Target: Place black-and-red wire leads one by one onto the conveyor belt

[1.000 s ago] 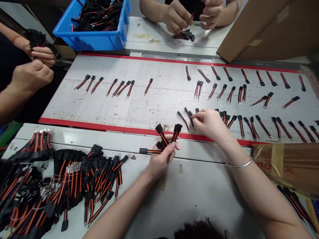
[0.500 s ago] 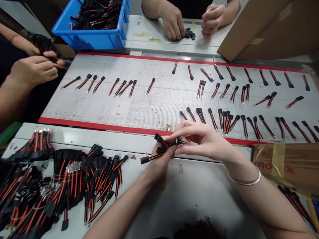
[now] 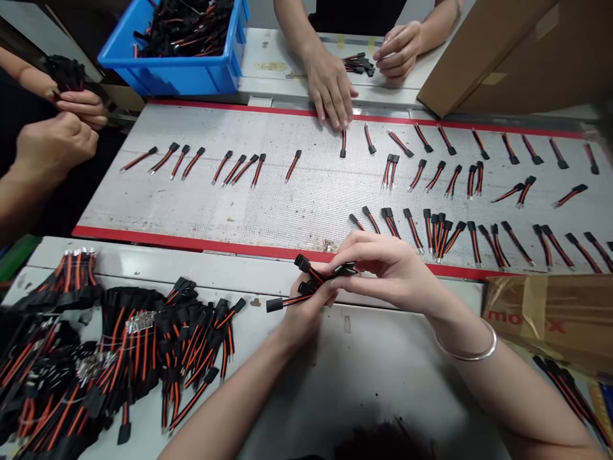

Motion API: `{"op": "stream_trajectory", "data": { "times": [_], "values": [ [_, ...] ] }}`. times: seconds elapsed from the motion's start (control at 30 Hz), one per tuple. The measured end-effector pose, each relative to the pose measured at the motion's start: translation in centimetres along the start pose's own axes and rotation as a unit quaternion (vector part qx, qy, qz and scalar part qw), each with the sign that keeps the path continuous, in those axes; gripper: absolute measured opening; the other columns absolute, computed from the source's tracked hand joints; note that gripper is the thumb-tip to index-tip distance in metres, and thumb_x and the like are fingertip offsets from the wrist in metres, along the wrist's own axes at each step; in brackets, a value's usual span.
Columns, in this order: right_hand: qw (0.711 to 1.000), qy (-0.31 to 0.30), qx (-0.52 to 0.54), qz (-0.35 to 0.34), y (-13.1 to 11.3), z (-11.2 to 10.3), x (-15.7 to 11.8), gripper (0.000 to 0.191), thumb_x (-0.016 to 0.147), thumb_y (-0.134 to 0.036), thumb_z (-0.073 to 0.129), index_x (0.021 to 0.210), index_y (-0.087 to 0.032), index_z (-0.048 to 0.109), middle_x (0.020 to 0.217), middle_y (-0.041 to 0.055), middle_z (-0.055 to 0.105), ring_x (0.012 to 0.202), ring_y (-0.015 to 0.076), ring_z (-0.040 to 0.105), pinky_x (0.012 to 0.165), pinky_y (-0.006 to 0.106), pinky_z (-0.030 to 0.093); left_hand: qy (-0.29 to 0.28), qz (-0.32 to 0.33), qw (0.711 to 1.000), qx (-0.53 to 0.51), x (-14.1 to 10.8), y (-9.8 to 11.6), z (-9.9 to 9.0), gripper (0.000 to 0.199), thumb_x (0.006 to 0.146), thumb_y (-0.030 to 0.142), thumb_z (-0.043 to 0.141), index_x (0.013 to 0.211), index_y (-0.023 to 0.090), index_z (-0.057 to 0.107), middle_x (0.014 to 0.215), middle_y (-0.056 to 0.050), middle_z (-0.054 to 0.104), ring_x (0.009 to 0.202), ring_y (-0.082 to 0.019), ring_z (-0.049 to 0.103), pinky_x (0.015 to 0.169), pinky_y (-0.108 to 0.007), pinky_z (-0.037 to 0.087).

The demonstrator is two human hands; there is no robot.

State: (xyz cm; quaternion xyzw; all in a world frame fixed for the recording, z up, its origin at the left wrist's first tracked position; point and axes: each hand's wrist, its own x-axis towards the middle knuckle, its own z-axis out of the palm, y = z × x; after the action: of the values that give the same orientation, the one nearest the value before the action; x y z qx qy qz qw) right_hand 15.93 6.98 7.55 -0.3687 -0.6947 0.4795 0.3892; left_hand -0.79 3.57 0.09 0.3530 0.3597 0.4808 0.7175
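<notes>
My left hand (image 3: 310,308) is closed around a few short red-and-black cables (image 3: 297,298) with black connectors, held over the near edge of the belt. Black connector ends stick out to its left. My right hand (image 3: 383,265), with a silver bangle on its wrist, meets it from the right. Its thumb and fingers pinch a black piece at the other end of the bunch, likely a connector, partly hidden by the fingers. To the left of my hands lies a large heap of similar cables (image 3: 194,345), some in tied bundles.
A mesh conveyor belt (image 3: 201,204) with red edges carries rows of cables. Across it a co-worker's hand (image 3: 330,89) touches a cable. Another person's hands (image 3: 62,128) hold a bundle at left. A blue bin (image 3: 186,67) and cardboard boxes (image 3: 541,319) stand around.
The cables on the belt have shifted slightly right. The opposite co-worker's hand has moved from a small pile onto the belt. My right fingers have closed in around a black piece.
</notes>
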Motion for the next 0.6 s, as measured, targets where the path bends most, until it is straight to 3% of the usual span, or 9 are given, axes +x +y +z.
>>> {"op": "stream_trajectory", "data": {
  "times": [0.2, 0.4, 0.47, 0.6],
  "values": [
    [1.000, 0.005, 0.023, 0.017, 0.1, 0.1, 0.0, 0.009, 0.085, -0.019, 0.078, 0.093, -0.016, 0.077, 0.086, 0.0047, 0.066, 0.072, 0.0132, 0.061, 0.058, 0.027, 0.050, -0.012, -0.011, 1.000, -0.006, 0.0, 0.0, -0.1, 0.027, 0.084, 0.042, 0.077, 0.087, 0.018, 0.064, 0.061, 0.004, 0.053, 0.052, -0.008, 0.041, 0.050, -0.024, 0.032],
    [0.992, -0.035, 0.064, 0.107, 0.2, -0.2, 0.2, 0.016, 0.087, -0.032, 0.077, 0.088, -0.016, 0.074, 0.089, 0.0040, 0.062, 0.062, 0.0091, 0.060, 0.052, 0.024, 0.050, -0.012, -0.008, 0.999, 0.050, 0.1, -0.1, -0.4, 0.033, 0.093, 0.046, 0.066, 0.077, 0.017, 0.066, 0.056, 0.003, 0.049, 0.051, -0.009, 0.039, 0.050, -0.028, 0.028],
    [0.988, 0.015, 0.100, 0.120, 0.9, -0.7, 0.4, 0.021, 0.089, -0.036, 0.074, 0.086, -0.016, 0.070, 0.077, 0.0009, 0.061, 0.053, 0.0075, 0.054, 0.048, 0.024, 0.045, -0.010, -0.002, 0.999, 0.052, 0.1, 0.0, -0.3, 0.037, 0.094, 0.052, 0.060, 0.091, 0.016, 0.071, 0.062, 0.000, 0.058, 0.051, -0.009, 0.039, 0.048, -0.028, 0.026],
    [0.957, 0.199, 0.094, 0.189, 3.4, -1.8, 1.4, 0.033, 0.090, -0.049, 0.068, 0.083, -0.017, 0.065, 0.053, -0.0073, 0.042, 0.044, 0.0070, 0.038, 0.043, 0.024, 0.030, -0.025, -0.014, 0.997, 0.065, 0.2, 0.5, 0.1, 0.044, 0.094, 0.052, 0.061, 0.118, 0.016, 0.070, 0.068, 0.000, 0.064, 0.048, -0.008, 0.034, 0.046, -0.028, 0.024]
  ]
}}
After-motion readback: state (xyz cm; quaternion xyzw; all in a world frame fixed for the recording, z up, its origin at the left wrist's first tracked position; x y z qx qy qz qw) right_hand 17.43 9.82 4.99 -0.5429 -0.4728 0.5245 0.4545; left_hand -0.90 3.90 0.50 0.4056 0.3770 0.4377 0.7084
